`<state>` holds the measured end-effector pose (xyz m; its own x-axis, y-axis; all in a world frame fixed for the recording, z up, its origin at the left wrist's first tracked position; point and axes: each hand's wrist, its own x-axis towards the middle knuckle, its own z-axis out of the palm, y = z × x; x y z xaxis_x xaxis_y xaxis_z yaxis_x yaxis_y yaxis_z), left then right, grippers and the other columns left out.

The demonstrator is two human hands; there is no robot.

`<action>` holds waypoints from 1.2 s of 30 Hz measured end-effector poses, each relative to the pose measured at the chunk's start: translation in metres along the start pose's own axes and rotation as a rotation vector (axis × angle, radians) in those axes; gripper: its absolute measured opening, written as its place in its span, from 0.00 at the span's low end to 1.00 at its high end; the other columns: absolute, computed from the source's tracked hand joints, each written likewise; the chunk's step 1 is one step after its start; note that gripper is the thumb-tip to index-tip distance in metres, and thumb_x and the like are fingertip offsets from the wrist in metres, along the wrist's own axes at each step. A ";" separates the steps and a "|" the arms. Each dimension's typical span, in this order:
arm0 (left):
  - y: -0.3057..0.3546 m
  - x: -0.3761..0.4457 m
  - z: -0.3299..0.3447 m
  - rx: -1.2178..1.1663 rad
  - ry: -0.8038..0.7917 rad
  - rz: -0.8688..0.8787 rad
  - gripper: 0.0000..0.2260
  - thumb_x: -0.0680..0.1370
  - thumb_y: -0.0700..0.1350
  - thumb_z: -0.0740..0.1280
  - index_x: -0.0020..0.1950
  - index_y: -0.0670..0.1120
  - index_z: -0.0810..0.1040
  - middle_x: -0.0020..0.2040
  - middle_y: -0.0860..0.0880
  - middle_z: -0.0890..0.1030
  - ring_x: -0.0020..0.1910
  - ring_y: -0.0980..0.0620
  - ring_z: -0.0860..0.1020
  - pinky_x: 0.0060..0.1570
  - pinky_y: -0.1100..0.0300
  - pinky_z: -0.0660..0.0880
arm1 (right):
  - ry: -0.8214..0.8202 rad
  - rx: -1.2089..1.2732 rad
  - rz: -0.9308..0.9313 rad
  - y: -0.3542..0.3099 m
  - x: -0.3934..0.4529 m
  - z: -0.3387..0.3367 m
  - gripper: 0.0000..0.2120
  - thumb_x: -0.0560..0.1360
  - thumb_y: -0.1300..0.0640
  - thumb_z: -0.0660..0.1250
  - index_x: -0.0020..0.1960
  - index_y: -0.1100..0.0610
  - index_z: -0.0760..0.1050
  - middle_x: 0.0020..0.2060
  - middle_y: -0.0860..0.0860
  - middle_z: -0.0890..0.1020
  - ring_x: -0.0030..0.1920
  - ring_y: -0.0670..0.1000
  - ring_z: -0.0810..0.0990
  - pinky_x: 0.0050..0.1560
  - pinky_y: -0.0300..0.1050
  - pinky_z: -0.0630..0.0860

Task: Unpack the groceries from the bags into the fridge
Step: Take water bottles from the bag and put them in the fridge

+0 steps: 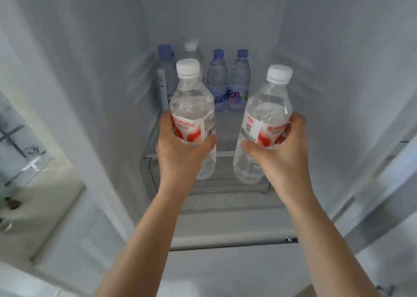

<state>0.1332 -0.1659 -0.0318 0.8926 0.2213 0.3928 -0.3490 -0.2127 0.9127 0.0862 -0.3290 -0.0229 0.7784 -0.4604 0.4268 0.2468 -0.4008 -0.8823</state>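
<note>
Both arms reach into the open fridge [94,75]. Our left hand [178,152] grips a clear water bottle [191,107] round its red-and-white label, thumb on the right side, fingers wrapped behind. Our right hand [282,154] grips a second, matching bottle [264,120] the same way, at label height. Both bottles upright with a slight lean, white caps on, held apart from each other, above the front edge of the glass shelf [223,154]; we cannot tell whether either base touches it.

At the back of that shelf: two blue-capped bottles [228,80] with purple labels, side by side and touching. To their left, a taller blue-capped bottle [165,71] and a white-capped one [191,48], partly hidden behind the left-hand bottle.

Below the shelf, a clear drawer front [207,183].
</note>
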 end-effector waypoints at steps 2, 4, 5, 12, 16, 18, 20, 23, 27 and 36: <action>0.000 0.018 0.010 -0.038 -0.014 0.021 0.34 0.62 0.44 0.81 0.64 0.52 0.70 0.54 0.56 0.80 0.51 0.60 0.80 0.53 0.59 0.79 | 0.042 -0.027 -0.013 -0.002 0.015 0.009 0.37 0.62 0.60 0.80 0.64 0.51 0.64 0.47 0.38 0.73 0.46 0.34 0.76 0.37 0.19 0.68; -0.002 0.032 0.020 -0.075 -0.026 0.025 0.33 0.62 0.43 0.81 0.64 0.52 0.71 0.53 0.59 0.80 0.51 0.64 0.79 0.51 0.65 0.77 | 0.047 -0.024 -0.006 -0.002 0.030 0.018 0.36 0.62 0.60 0.79 0.65 0.53 0.64 0.46 0.36 0.73 0.42 0.27 0.74 0.35 0.18 0.65; -0.004 0.037 0.025 -0.085 -0.031 0.027 0.32 0.62 0.42 0.81 0.62 0.53 0.71 0.51 0.61 0.79 0.50 0.66 0.79 0.50 0.69 0.76 | 0.050 -0.009 -0.006 0.000 0.037 0.022 0.36 0.62 0.61 0.79 0.65 0.53 0.64 0.46 0.36 0.73 0.41 0.25 0.73 0.35 0.18 0.66; -0.027 0.063 0.049 -0.126 -0.110 0.037 0.33 0.63 0.39 0.80 0.62 0.56 0.70 0.56 0.58 0.79 0.52 0.65 0.79 0.51 0.72 0.76 | 0.060 -0.012 0.018 0.019 0.067 0.047 0.38 0.62 0.62 0.79 0.65 0.52 0.64 0.54 0.44 0.75 0.50 0.41 0.76 0.38 0.19 0.69; -0.036 0.073 0.058 -0.136 -0.094 0.046 0.34 0.63 0.37 0.80 0.65 0.49 0.71 0.57 0.54 0.80 0.52 0.63 0.79 0.50 0.72 0.76 | 0.070 -0.028 0.006 0.032 0.076 0.054 0.38 0.62 0.62 0.80 0.65 0.52 0.63 0.53 0.42 0.74 0.52 0.42 0.76 0.41 0.23 0.70; -0.038 0.075 0.061 -0.131 -0.092 0.051 0.34 0.63 0.37 0.80 0.65 0.48 0.72 0.57 0.54 0.79 0.52 0.64 0.78 0.49 0.74 0.75 | 0.075 -0.038 -0.001 0.035 0.080 0.056 0.38 0.62 0.61 0.80 0.66 0.53 0.63 0.54 0.43 0.75 0.52 0.42 0.76 0.41 0.23 0.71; -0.041 0.075 0.063 -0.137 -0.104 0.062 0.34 0.63 0.38 0.80 0.66 0.48 0.71 0.58 0.55 0.79 0.53 0.63 0.78 0.50 0.75 0.74 | 0.080 -0.038 -0.004 0.039 0.084 0.057 0.39 0.62 0.61 0.80 0.66 0.52 0.63 0.55 0.44 0.75 0.52 0.42 0.76 0.41 0.23 0.71; -0.046 0.071 0.063 -0.163 -0.117 0.080 0.35 0.64 0.38 0.80 0.67 0.50 0.70 0.59 0.55 0.78 0.56 0.60 0.78 0.54 0.69 0.76 | 0.063 -0.039 -0.021 0.044 0.084 0.059 0.39 0.63 0.60 0.79 0.67 0.51 0.62 0.57 0.45 0.74 0.55 0.43 0.76 0.43 0.23 0.73; -0.051 0.067 0.057 -0.140 -0.191 0.116 0.36 0.65 0.38 0.79 0.68 0.57 0.68 0.61 0.58 0.77 0.59 0.60 0.77 0.57 0.64 0.77 | -0.003 -0.034 -0.048 0.048 0.078 0.052 0.39 0.65 0.60 0.78 0.67 0.44 0.60 0.59 0.41 0.74 0.56 0.37 0.76 0.51 0.24 0.72; -0.086 0.061 0.053 0.147 -0.230 0.075 0.36 0.65 0.43 0.79 0.69 0.57 0.68 0.61 0.55 0.78 0.59 0.56 0.77 0.57 0.52 0.78 | -0.057 -0.095 0.046 0.080 0.062 0.050 0.34 0.70 0.59 0.75 0.71 0.47 0.63 0.54 0.32 0.74 0.57 0.40 0.76 0.56 0.41 0.75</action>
<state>0.2329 -0.1842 -0.0926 0.9131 -0.0183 0.4073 -0.3861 -0.3594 0.8496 0.1837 -0.3499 -0.0771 0.8197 -0.4352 0.3725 0.1569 -0.4548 -0.8767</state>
